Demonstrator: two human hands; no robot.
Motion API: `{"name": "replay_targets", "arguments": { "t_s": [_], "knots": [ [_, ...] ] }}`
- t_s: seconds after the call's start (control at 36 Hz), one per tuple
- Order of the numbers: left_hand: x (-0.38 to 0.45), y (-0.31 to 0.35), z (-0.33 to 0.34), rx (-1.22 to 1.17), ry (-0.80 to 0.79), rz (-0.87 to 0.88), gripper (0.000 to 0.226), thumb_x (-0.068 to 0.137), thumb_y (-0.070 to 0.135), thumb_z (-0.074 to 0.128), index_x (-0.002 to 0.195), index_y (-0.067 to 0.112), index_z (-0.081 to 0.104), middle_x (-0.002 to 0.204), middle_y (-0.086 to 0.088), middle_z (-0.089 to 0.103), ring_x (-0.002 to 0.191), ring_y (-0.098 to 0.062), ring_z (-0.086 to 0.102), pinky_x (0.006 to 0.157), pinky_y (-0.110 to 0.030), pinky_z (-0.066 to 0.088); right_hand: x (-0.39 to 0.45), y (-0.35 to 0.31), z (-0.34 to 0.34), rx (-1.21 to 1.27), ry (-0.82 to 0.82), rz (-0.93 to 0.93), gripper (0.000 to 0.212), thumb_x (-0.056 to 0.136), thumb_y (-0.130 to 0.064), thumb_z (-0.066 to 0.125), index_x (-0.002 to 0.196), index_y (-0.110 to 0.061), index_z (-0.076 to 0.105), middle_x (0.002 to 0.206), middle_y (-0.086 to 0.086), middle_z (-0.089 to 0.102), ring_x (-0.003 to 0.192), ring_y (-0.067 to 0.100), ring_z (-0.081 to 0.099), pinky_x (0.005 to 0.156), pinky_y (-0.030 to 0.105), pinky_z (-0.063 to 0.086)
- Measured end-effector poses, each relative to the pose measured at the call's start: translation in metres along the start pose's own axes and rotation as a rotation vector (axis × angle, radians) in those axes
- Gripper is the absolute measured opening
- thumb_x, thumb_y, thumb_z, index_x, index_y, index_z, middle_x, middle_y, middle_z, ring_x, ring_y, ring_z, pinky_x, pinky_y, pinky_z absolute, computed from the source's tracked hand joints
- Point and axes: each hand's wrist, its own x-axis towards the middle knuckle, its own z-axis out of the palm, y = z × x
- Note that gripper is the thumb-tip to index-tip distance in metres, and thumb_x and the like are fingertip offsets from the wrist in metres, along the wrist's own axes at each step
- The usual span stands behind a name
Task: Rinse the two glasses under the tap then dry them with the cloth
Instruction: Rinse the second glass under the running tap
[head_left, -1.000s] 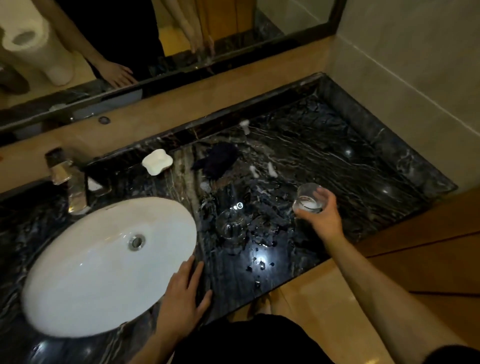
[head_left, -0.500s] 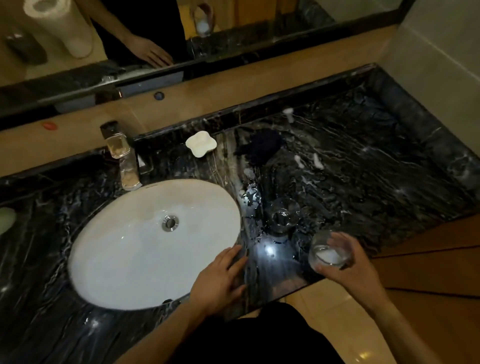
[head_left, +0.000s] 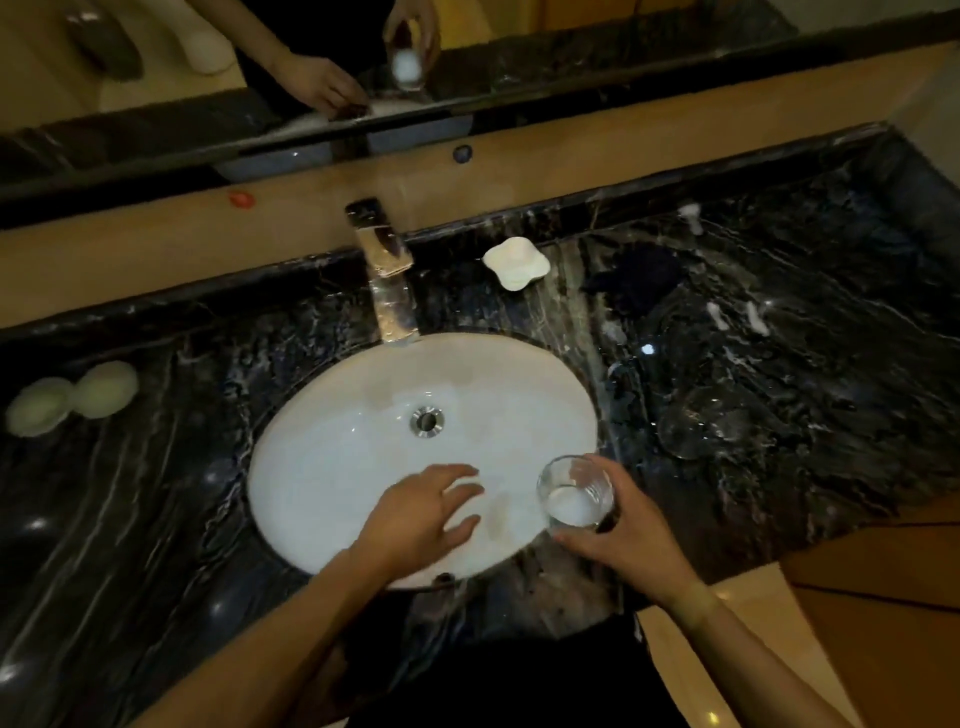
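My right hand (head_left: 631, 540) grips a clear glass (head_left: 574, 493) upright at the right rim of the white oval sink (head_left: 363, 426). My left hand (head_left: 423, 514) hovers over the sink's front part, fingers spread and holding nothing. The second clear glass (head_left: 698, 423) stands on the black marble counter (head_left: 805, 389) to the right of the sink, hard to make out. A dark cloth (head_left: 636, 278) lies crumpled further back on the counter. The chrome tap (head_left: 387, 275) stands behind the sink with no water running.
A white soap dish (head_left: 515, 261) sits right of the tap. Two pale round objects (head_left: 72, 397) lie on the counter at far left. A mirror (head_left: 311, 67) runs along the back wall. The counter's front edge is near my body.
My right hand has carried the glass from the counter's right side to the sink's rim. My left hand has lifted off the counter edge and now hovers over the sink.
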Motion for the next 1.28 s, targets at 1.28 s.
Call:
{"name": "replay_targets", "arguments": {
  "t_s": [1.28],
  "knots": [
    [0.137, -0.116, -0.196, 0.180, 0.306, -0.223, 0.051, 0.090, 0.054, 0.052, 0.132, 0.026, 0.051, 0.137, 0.003, 0.051, 0.119, -0.017, 0.054, 0.071, -0.030, 0.049, 0.193, -0.110, 0.113, 0.021, -0.208, -0.062, 0.076, 0.068, -0.012, 0.087, 0.125, -0.041, 0.045, 0.116, -0.012, 0.061, 0.105, 0.012, 0.059, 0.086, 0.030, 0.053]
  ]
}}
